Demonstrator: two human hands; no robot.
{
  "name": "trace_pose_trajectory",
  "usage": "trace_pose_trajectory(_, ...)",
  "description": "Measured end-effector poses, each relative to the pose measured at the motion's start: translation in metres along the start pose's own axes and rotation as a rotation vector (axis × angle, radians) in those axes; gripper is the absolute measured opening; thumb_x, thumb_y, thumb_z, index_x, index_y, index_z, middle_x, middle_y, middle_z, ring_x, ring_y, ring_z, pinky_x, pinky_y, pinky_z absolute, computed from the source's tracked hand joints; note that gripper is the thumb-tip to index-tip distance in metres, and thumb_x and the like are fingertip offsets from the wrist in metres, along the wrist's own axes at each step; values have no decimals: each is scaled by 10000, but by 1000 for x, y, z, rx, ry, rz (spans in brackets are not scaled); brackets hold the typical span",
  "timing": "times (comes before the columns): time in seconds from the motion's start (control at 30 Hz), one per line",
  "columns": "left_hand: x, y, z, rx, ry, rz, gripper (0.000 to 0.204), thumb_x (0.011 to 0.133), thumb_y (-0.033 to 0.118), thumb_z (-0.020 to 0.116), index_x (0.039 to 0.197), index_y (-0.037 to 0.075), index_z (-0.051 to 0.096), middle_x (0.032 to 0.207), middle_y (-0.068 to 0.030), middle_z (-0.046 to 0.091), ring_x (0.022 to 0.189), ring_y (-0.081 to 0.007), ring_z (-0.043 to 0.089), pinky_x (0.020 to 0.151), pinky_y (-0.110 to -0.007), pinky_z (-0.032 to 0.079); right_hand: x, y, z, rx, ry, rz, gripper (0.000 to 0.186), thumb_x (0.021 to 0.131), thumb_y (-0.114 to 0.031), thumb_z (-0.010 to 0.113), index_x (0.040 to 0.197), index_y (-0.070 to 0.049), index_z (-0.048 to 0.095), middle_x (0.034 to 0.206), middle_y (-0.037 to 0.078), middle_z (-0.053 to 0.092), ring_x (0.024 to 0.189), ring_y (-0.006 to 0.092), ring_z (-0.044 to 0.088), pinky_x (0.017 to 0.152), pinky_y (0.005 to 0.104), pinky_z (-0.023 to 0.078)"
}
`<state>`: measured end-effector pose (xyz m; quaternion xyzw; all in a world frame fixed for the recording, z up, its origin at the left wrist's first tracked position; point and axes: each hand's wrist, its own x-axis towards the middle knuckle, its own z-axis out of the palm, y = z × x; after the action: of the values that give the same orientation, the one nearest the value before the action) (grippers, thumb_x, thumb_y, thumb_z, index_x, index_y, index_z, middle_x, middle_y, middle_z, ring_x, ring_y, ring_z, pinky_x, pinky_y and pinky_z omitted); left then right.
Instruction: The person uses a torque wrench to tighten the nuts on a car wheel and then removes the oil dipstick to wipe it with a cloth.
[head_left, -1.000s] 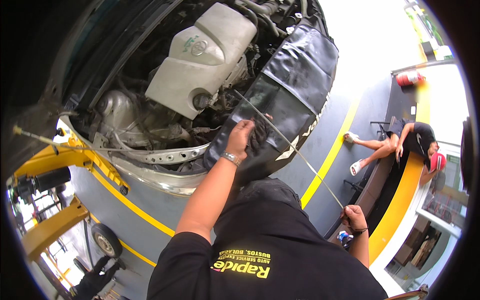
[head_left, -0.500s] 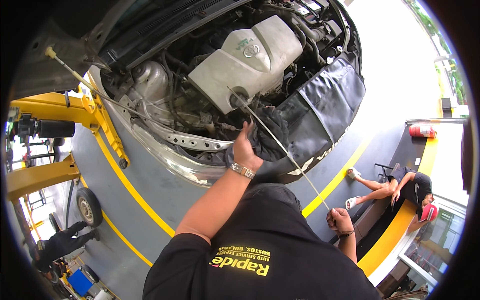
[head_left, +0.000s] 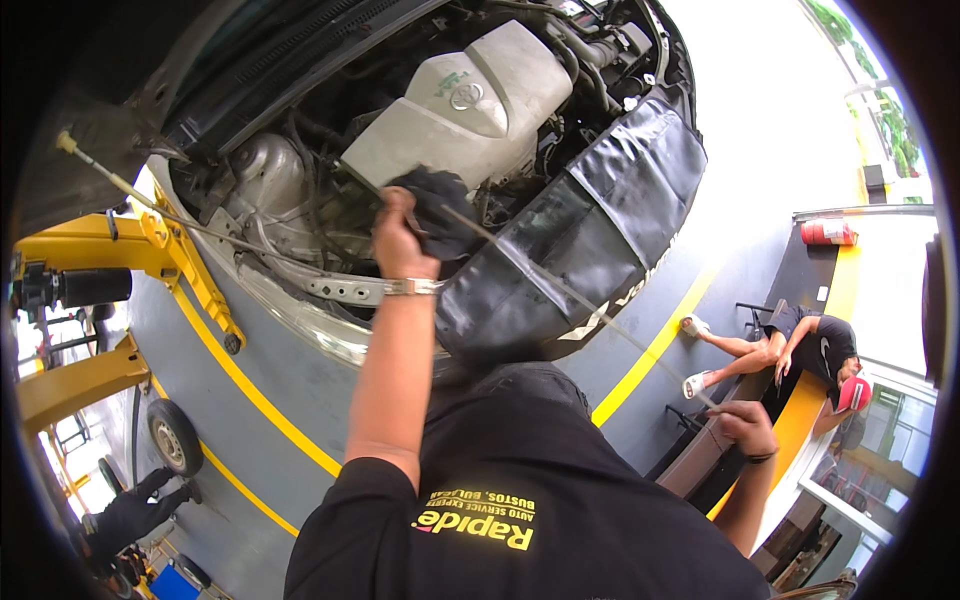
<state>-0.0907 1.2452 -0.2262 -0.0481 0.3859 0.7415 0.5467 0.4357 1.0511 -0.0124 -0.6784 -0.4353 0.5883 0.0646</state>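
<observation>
My left hand [head_left: 405, 240], with a metal-band watch on the wrist, grips a crumpled black rag [head_left: 440, 215] over the front of the engine bay. Out to the right, my closed right hand [head_left: 748, 428] holds one end of a long, thin dipstick [head_left: 560, 285]. The dipstick slants up and left across the front of the car, its far end at the rag. Whether the rag wraps that end, I cannot tell. Just beyond the rag lies the grey plastic engine cover [head_left: 470, 125].
A black protective cover [head_left: 590, 235] drapes the car's front edge. The hood prop rod [head_left: 150, 200] rises at left, beside a yellow lift arm [head_left: 205, 295]. A loose wheel [head_left: 174, 437] stands on the floor. One person [head_left: 815, 350] sits at right; another [head_left: 130, 510] is at lower left.
My left hand has moved left with the rag, up beside the engine cover. My right hand has shifted right and slightly up with the dipstick. The whole view has shifted a little.
</observation>
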Motion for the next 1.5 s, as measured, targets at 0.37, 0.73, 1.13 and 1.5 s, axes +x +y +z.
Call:
trace_pose_trajectory(0.37, -53, -104, -30, 1443, -555, 359, 798, 871, 263, 718, 1523, 90, 292, 900, -169, 720, 880, -312, 717, 710, -424, 568, 5, -76, -82, -256, 187, -153, 210, 948, -25, 594, 1114, 44, 704, 631, -39, 543, 488, 34, 482, 463, 201, 403)
trace_pose_trajectory(0.73, 7, -187, 46, 1385, -429, 462, 512, 1001, 395, 518, 1314, -10, 537, 1174, -248, 652, 1052, -415, 632, 887, -462, 523, 57, -121, -59, -506, 206, -185, 235, 942, -19, 606, 1151, 65, 675, 781, -11, 633, 669, 55, 554, 613, 211, 438)
trace_pose_trajectory(1.13, 49, -201, 33, 1425, -406, 293, 555, 1015, 435, 449, 1332, -12, 534, 1200, -273, 637, 1101, -437, 612, 937, -482, 498, 70, -165, -57, -245, 45, -543, 257, 880, -47, 570, 1116, 49, 603, 905, 80, 599, 660, 118, 555, 571, 230, 447)
trace_pose_trajectory(1.5, 47, -146, -16, 1272, -73, 105, 363, 959, 360, 610, 940, 1, 662, 917, -152, 718, 832, -219, 689, 759, -335, 524, 287, -286, 150, -776, 314, -1009, 306, 966, -312, 594, 955, -9, 558, 911, 204, 643, 827, 424, 633, 717, 513, 488)
